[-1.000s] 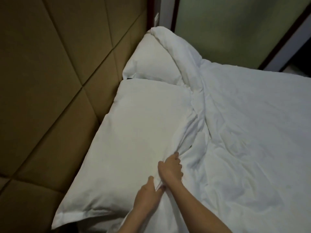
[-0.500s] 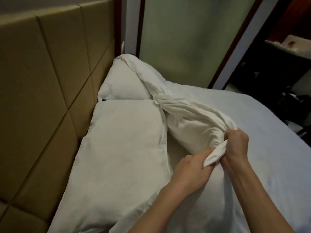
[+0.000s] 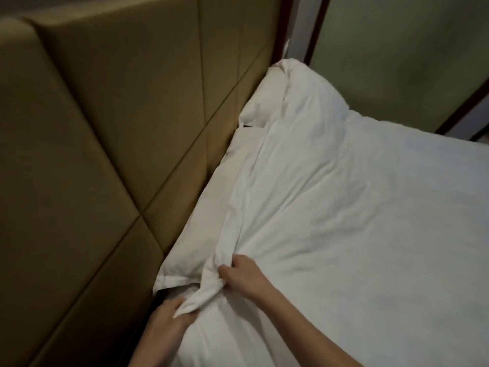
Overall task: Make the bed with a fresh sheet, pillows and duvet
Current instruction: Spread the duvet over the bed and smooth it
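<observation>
White duvet [image 3: 357,207] lies spread over the bed, its upper edge drawn over most of the near pillow [image 3: 201,234] and part of the far pillow [image 3: 264,102]. Its near corner is gathered into a twisted bunch at the bed's edge. Right hand [image 3: 240,276] grips the bunch from above, fingers curled into the fabric. Left hand [image 3: 169,316] holds the tail of the same bunch, thumb over it; the remaining fingers are blurred and appear curled beneath. Both pillows rest against the padded tan headboard [image 3: 119,128], end to end and touching or nearly so. Beyond the bed's far side stands a green wall panel [image 3: 410,62] with dark trim.
</observation>
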`<state>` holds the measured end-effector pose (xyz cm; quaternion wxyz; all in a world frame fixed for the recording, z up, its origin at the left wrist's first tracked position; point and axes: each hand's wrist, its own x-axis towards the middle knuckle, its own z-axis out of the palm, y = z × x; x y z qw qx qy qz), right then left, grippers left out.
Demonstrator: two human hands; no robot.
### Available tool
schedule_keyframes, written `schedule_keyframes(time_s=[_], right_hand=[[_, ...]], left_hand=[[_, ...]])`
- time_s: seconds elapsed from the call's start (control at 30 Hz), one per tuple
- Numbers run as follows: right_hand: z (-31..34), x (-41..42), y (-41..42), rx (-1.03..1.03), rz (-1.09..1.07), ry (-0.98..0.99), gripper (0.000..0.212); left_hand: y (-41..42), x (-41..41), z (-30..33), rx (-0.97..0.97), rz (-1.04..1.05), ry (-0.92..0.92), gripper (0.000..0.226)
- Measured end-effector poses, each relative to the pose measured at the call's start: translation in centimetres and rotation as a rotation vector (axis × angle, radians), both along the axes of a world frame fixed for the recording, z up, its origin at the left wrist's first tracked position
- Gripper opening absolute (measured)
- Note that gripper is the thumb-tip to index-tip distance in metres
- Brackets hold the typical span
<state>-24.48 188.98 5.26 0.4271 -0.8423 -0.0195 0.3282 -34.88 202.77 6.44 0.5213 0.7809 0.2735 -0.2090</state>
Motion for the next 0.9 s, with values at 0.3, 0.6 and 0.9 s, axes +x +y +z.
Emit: schedule_keyframes(time_s=[0.3,0.6,0.9], right_hand=[[-1.2,-0.5,1.9,-0.135,0.118,-0.093,0.042],[1.3,-2.7,4.5,0.12,0.044,-0.175,0.041],[-4.4,8.3,0.0,-0.235,0.246,0.128,0.023]], left_hand=[[-3.2,-5.0,-2.6,0.038,0.1,0.064,0.028],[0.5,-6.4,-0.9,-0.024,0.39,-0.019,0.016],[-0.5,6.1,-6.7,0.051,0.597,0.013,0.006]])
